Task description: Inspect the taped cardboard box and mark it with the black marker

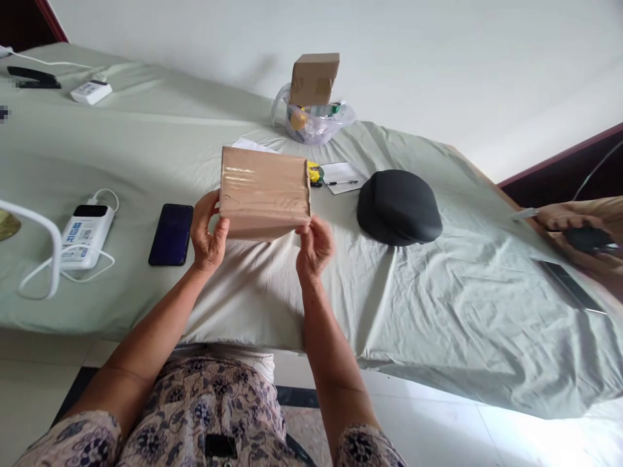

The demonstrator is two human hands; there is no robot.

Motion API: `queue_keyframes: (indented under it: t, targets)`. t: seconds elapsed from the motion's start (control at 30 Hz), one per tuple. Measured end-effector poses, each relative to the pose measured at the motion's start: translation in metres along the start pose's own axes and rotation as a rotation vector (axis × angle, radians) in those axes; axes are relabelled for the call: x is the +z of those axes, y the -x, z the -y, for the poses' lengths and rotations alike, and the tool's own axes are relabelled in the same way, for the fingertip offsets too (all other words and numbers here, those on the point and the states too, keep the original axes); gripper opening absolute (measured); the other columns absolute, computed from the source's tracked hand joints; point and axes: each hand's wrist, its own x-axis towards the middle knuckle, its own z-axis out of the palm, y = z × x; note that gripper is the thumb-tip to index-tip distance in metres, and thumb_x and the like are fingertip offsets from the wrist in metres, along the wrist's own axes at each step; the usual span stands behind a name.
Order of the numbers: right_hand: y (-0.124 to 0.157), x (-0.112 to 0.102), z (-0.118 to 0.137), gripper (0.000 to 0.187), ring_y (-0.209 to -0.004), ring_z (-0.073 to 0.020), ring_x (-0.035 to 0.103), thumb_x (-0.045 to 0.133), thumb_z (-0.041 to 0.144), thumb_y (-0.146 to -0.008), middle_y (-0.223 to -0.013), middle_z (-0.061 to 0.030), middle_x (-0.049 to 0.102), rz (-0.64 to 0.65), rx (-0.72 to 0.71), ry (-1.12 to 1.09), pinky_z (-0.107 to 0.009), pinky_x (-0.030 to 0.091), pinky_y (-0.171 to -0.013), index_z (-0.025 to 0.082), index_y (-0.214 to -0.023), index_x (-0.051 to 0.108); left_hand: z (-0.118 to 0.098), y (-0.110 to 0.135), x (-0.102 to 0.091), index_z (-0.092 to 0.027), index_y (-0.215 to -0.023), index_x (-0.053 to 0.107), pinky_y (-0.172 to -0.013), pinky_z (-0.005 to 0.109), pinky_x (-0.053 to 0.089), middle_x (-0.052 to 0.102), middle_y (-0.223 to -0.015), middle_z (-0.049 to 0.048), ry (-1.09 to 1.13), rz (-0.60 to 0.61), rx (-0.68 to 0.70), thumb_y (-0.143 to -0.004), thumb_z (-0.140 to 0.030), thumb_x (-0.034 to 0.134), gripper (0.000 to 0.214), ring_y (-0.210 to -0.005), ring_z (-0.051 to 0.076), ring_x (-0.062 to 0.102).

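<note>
A brown cardboard box (265, 185) with shiny clear tape across its upper face is held up in front of me, tilted over the cloth-covered table. My left hand (208, 233) grips its left side, thumb in front and fingers behind. At the lower right corner, my right hand (314, 245) pinches the box's edge between thumb and fingers. A dark smartphone (170, 235) lies just left of my left hand. Behind the box's right side, a yellow and black object (315, 174), partly hidden, lies beside a pen (343, 183) on white paper (343, 174).
A clear plastic basket (321, 130) at the back holds another cardboard box (314, 81). A black rounded case (399, 207) sits to the right. Left are a white power bank (86, 237), cables and a stapler (34, 76). Another person's hands (579, 227) hold something dark at far right.
</note>
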Motion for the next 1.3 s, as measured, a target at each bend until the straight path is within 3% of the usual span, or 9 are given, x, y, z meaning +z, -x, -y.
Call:
queue_keyframes:
  t: [0.17, 0.3, 0.47, 0.67, 0.87, 1.17, 1.3]
  targets:
    - [0.005, 0.011, -0.029, 0.036, -0.07, -0.0132, 0.058, 0.061, 0.057, -0.087, -0.078, 0.0006, 0.063, 0.115, 0.283, 0.02, -0.03, 0.052, -0.071, 0.024, -0.1, 0.07, 0.01, -0.003, 0.006, -0.025, -0.135, 0.059, -0.103, 0.038, 0.054, 0.066, -0.135, 0.0131, 0.139, 0.013, -0.085, -0.097, -0.066, 0.047, 0.058, -0.124, 0.025, 0.064]
    - [0.009, 0.017, -0.041, 0.04, -0.068, -0.0124, 0.058, 0.066, 0.058, -0.08, -0.076, 0.0012, 0.065, 0.139, 0.411, 0.036, -0.028, 0.051, -0.069, 0.022, -0.097, 0.07, 0.022, -0.001, 0.011, -0.023, -0.132, 0.061, -0.1, 0.036, 0.056, 0.068, -0.132, 0.0135, 0.203, 0.02, -0.168, -0.096, -0.058, 0.056, 0.05, -0.123, 0.025, 0.066]
    - [0.01, 0.016, -0.042, 0.035, -0.067, -0.0126, 0.057, 0.068, 0.057, -0.077, -0.073, 0.0017, 0.066, 0.155, 0.487, 0.05, -0.027, 0.05, -0.065, 0.022, -0.083, 0.067, 0.029, 0.003, 0.012, -0.022, -0.129, 0.061, -0.1, 0.034, 0.057, 0.069, -0.129, 0.0125, 0.221, 0.011, -0.172, -0.097, -0.052, 0.059, 0.044, -0.121, 0.022, 0.067]
    - [0.01, 0.007, -0.041, 0.024, -0.067, -0.0137, 0.056, 0.063, 0.045, -0.081, -0.071, 0.0018, 0.064, 0.307, 0.492, 0.227, -0.029, 0.046, -0.07, 0.022, -0.078, 0.066, 0.03, 0.01, 0.011, -0.022, -0.131, 0.057, -0.092, 0.033, 0.06, 0.067, -0.13, 0.0129, 0.075, 0.037, -0.189, -0.097, -0.051, 0.059, 0.045, -0.118, 0.022, 0.067]
    - [0.011, 0.004, -0.047, 0.012, -0.081, -0.0188, 0.059, 0.059, 0.03, -0.083, -0.081, -0.002, 0.069, 0.518, 0.376, 0.527, -0.033, 0.046, -0.083, 0.022, -0.076, 0.066, 0.038, 0.013, 0.012, -0.02, -0.128, 0.056, -0.083, 0.032, 0.061, 0.067, -0.125, 0.0129, -0.043, 0.132, -0.347, -0.089, -0.026, 0.065, 0.041, -0.108, 0.022, 0.069]
    - [0.019, 0.01, -0.048, 0.011, -0.104, -0.0269, 0.059, 0.062, 0.026, -0.087, -0.105, -0.0084, 0.072, 0.583, 0.256, 0.82, -0.041, 0.043, -0.093, 0.023, -0.087, 0.073, 0.037, 0.021, 0.012, -0.015, -0.14, 0.05, -0.1, 0.055, 0.052, 0.069, -0.114, 0.0177, -0.579, 0.355, -0.38, -0.077, -0.013, 0.073, 0.066, -0.115, 0.04, 0.065]
    - [0.018, 0.011, -0.047, 0.013, -0.104, -0.0267, 0.06, 0.06, 0.025, -0.088, -0.105, -0.0084, 0.071, 0.604, 0.25, 0.825, -0.042, 0.044, -0.093, 0.023, -0.088, 0.072, 0.04, 0.021, 0.013, -0.015, -0.141, 0.049, -0.096, 0.052, 0.054, 0.068, -0.114, 0.018, -0.599, 0.377, -0.361, -0.078, -0.014, 0.073, 0.067, -0.111, 0.039, 0.066]
